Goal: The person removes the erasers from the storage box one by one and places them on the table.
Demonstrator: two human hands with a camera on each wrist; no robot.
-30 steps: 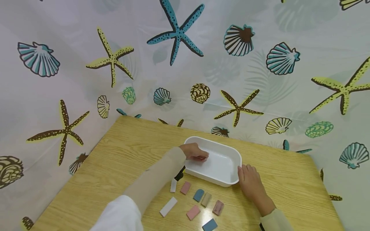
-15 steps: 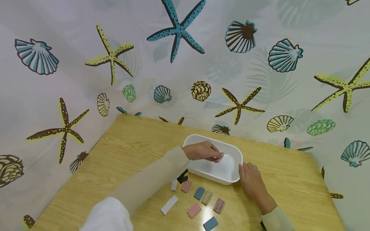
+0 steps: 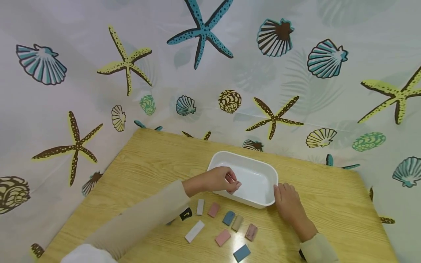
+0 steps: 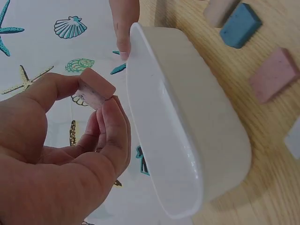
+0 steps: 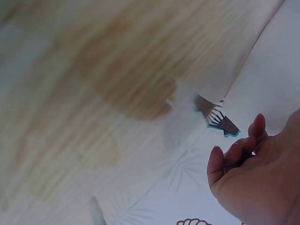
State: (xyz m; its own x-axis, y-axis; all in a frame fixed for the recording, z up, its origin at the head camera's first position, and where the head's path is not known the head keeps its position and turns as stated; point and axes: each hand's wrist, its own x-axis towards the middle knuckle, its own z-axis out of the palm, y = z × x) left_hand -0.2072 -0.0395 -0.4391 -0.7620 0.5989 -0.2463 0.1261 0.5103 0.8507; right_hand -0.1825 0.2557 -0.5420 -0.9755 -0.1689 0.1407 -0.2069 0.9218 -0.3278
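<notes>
My left hand [image 3: 217, 179] pinches a small pink eraser [image 4: 96, 89] between thumb and fingertips, above the near left side of a white plastic tub [image 3: 253, 182]. Smudges mark one side of that eraser in the left wrist view; in the head view the fingers mostly hide it. My right hand [image 3: 290, 204] is at the tub's right end, its fingers by the rim. In the right wrist view the right hand [image 5: 262, 173] has loosely bent fingers and no object shows in it. The tub's visible inner floor is bare white.
Several eraser-like blocks lie on the wooden table [image 3: 158, 157] in front of the tub: a long white one [image 3: 194, 231], a pink one [image 3: 223, 237], a tan one [image 3: 237, 223] and a blue one [image 3: 241, 253] among them. A seashell-print cloth [image 3: 204, 80] hangs behind.
My left hand was low inside the tub's left part, then moved right over its middle, and is now back toward the near left rim. The right hand stays by the tub.
</notes>
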